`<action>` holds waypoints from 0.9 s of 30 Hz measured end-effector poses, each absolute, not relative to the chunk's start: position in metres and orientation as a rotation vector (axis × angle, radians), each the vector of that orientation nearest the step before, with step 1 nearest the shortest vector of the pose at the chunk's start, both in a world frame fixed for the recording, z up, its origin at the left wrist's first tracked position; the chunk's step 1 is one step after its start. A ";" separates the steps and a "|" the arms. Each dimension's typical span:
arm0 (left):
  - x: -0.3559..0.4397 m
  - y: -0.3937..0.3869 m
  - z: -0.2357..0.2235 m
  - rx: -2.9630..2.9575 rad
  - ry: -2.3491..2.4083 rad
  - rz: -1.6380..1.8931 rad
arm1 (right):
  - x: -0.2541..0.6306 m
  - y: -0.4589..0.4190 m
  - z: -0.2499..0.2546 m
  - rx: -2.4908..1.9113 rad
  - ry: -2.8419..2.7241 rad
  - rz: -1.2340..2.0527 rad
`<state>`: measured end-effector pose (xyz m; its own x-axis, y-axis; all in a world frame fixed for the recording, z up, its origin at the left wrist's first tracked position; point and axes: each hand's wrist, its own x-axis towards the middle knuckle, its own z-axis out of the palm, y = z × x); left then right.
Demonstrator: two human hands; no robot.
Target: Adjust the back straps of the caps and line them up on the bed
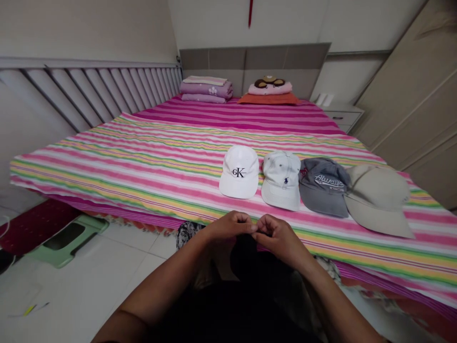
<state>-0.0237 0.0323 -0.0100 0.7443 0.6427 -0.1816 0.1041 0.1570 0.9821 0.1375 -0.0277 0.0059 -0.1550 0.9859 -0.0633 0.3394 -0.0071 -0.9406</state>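
Note:
My left hand (233, 225) and my right hand (276, 233) meet just in front of the bed's near edge, fingertips pinched together and nearly touching. Both are closed at the upper edge of a black fabric item (244, 255); its kind is unclear, as it blends into the dark clothing below. Beyond my hands, caps lie in a row on the bed, brims toward me. From left they are a white cap (239, 171) with black letters, a pale cap (281, 180) with a small dark emblem, a grey cap (324, 186) with white lettering, and a beige cap (380, 197).
A striped sheet (143, 157) covers the bed. Folded purple bedding (206, 90) and a pink-and-orange stack (269, 94) sit by the headboard (228, 59). A slatted rail (107, 90) runs along the left. A green stool (67, 243) stands on the floor; a nightstand (342, 116) is far right.

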 end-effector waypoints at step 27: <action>-0.027 0.022 -0.016 0.910 0.669 0.590 | 0.145 -0.027 -0.006 -1.224 -1.163 1.556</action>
